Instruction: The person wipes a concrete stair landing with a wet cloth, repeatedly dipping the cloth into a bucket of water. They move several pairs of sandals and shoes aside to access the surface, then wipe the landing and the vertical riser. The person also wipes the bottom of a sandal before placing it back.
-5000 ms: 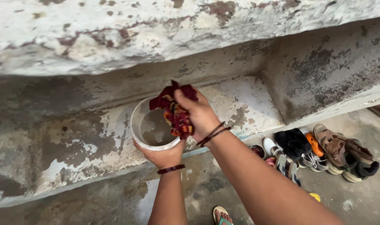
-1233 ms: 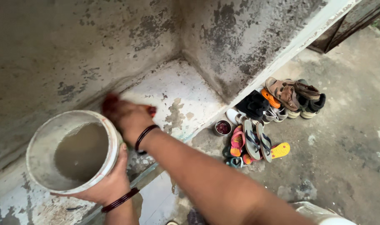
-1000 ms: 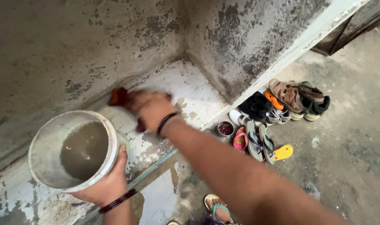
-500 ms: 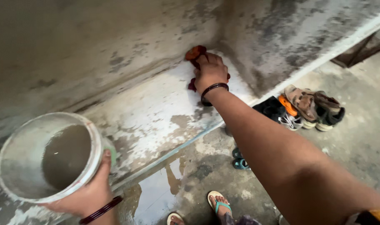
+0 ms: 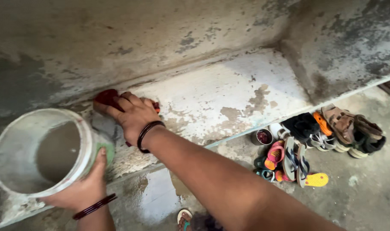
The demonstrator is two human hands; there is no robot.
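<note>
View from the head camera, looking down on a stained concrete ledge set against a weathered wall. The right hand lies palm down on a red cloth, its fingers spread and pressing the cloth flat against the ledge where it meets the wall; a dark bangle circles the wrist. The left hand supports a white bucket from beneath, fingers curled around its lower wall and thumb against the side; the bucket is tilted toward the camera and holds murky water. A second dark bangle sits on the left wrist. On the floor below the ledge, a wet patch lies near the person's foot, and a cluster of sandals and shoes stands to the right, beside a small round cup.
</note>
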